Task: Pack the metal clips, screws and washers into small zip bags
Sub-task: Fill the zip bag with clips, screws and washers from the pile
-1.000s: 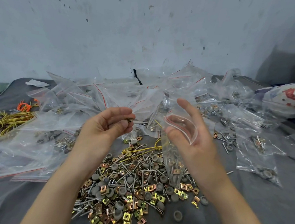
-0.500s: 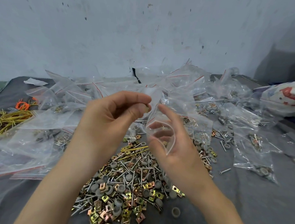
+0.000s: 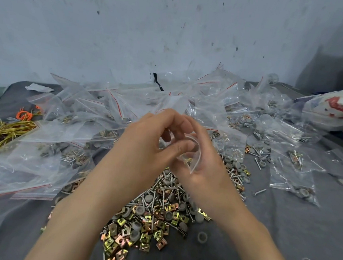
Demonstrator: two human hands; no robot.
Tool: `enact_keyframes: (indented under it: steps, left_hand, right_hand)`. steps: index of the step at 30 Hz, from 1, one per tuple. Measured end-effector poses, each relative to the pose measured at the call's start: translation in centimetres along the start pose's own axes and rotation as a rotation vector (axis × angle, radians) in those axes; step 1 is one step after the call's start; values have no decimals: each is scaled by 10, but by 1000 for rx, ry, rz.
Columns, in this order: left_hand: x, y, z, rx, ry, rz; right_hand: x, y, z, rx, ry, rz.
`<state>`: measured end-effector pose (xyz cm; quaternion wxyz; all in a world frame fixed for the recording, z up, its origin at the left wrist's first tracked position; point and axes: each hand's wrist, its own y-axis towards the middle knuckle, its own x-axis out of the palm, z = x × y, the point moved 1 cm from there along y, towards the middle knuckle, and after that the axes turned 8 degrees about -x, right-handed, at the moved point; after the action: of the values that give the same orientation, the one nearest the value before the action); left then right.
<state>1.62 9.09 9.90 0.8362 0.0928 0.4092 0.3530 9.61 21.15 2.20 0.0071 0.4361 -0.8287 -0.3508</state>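
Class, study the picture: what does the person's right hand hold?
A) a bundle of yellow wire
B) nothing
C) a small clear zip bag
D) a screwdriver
C: the right hand grips a small clear zip bag with its mouth open, and the left hand has its fingers at that mouth.

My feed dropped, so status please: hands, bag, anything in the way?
Right hand grips small clear zip bag, mouth open. Left hand curled at the mouth; load hidden. Loose pile of brass clips, screws, grey washers below. Nothing blocking.
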Motion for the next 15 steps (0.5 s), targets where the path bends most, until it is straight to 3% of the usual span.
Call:
enact_keyframes:
  steps: [10, 15]
  left_hand:
    - [-4, 3, 2, 62, -24, 112]
    - [-13, 5, -8, -10, -88, 170]
  right_hand:
    - [-11, 2, -4, 2, 110, 62]
    - [-22, 2, -10, 38, 258, 140]
